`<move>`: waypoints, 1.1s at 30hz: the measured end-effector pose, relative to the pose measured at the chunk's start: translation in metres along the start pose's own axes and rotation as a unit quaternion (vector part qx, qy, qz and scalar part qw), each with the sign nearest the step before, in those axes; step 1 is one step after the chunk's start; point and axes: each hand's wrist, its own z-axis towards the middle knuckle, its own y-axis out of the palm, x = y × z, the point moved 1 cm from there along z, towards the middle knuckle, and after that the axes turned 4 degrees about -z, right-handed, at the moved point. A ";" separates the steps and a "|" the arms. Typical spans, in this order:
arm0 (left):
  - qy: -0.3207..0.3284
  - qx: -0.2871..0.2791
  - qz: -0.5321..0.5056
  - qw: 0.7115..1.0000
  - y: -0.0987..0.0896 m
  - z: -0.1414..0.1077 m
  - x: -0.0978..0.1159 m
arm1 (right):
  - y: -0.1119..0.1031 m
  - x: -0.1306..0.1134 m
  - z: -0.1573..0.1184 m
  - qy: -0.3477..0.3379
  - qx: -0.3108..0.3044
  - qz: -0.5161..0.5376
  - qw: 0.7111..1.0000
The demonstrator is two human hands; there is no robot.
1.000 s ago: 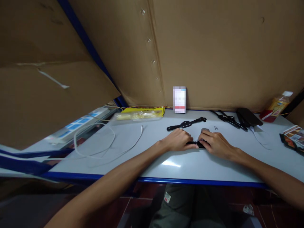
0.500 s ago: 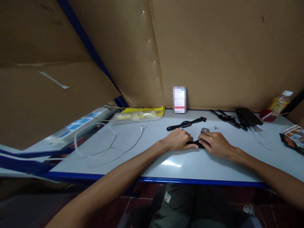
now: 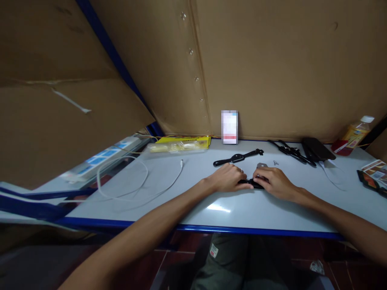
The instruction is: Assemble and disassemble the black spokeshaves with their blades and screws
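My left hand (image 3: 229, 177) is closed around one end of a black spokeshave (image 3: 249, 182) that lies low over the table. The fingers of my right hand (image 3: 273, 183) are bent and pressed onto its middle and right part, so much of it is hidden. Just beyond my right fingers a small grey metal plate (image 3: 261, 165) lies on the table, looking like a blade. A second black spokeshave (image 3: 237, 158) lies behind my left hand. Small metal pieces (image 3: 275, 162) rest to the right of the plate.
A lit phone (image 3: 229, 127) leans on the cardboard wall. Black tools (image 3: 292, 153), a dark case (image 3: 318, 149) and a bottle (image 3: 358, 133) stand back right. A yellow packet (image 3: 181, 144) and a white cable (image 3: 167, 187) lie left. The table's blue edge (image 3: 242, 230) is near me.
The view has shifted very slightly. My right fingers have moved a little on the spokeshave; my left hand keeps its grip in the same place.
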 end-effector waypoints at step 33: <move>-0.005 0.006 -0.020 1.000 -0.001 0.000 0.000 | 0.001 -0.003 0.002 0.123 -0.002 0.034 0.992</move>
